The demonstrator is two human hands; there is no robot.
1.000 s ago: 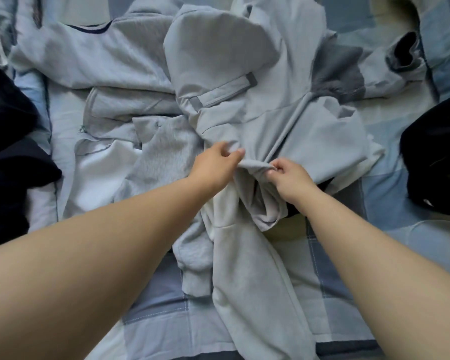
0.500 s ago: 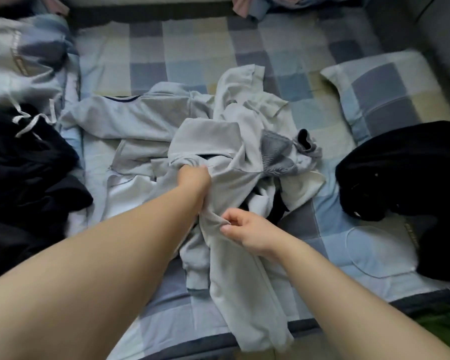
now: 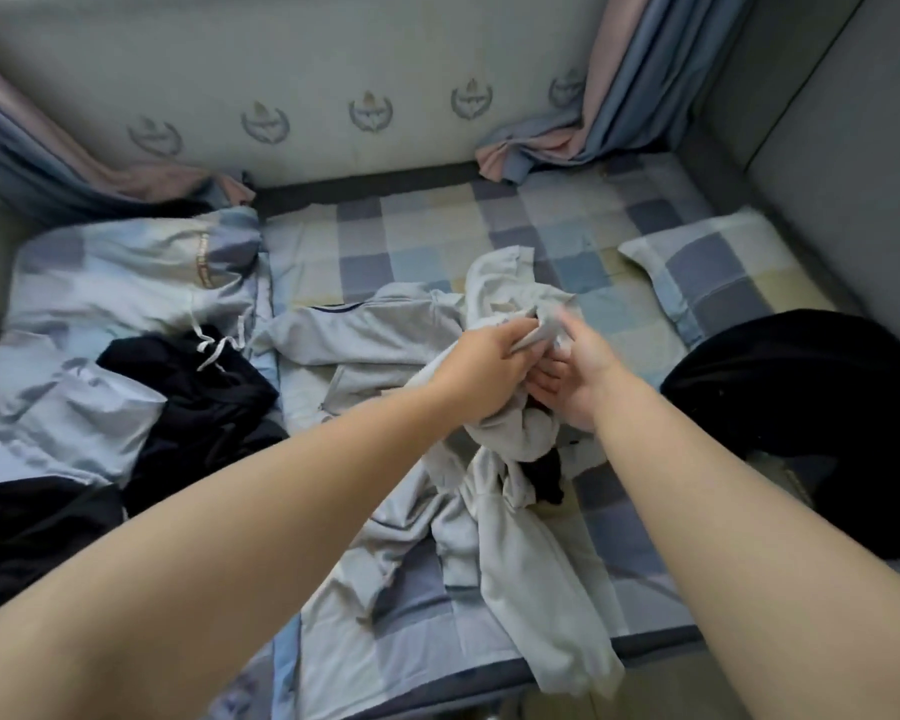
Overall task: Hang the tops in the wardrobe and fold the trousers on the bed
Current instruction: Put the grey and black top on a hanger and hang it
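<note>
A crumpled light grey garment (image 3: 520, 553) lies in the middle of the checked bed (image 3: 427, 241), one end hanging over the near edge. My left hand (image 3: 484, 371) is closed on a bunched fold of it, lifted off the bed. My right hand (image 3: 578, 376) is right beside it, fingers in the same bunch of grey cloth. A second light grey top (image 3: 365, 335) lies flat behind and to the left. A small black piece (image 3: 546, 475) shows under the grey pile.
Black clothes with a white drawstring (image 3: 198, 387) lie on a pale duvet (image 3: 105, 283) at the left. A black heap (image 3: 801, 387) sits at the right, next to a checked pillow (image 3: 723, 267). Curtains (image 3: 609, 96) hang at the wall behind.
My head has pulled back and up, so more of the bed and wall shows. Both hands have moved up along the grey garment and lifted its bunched part.
</note>
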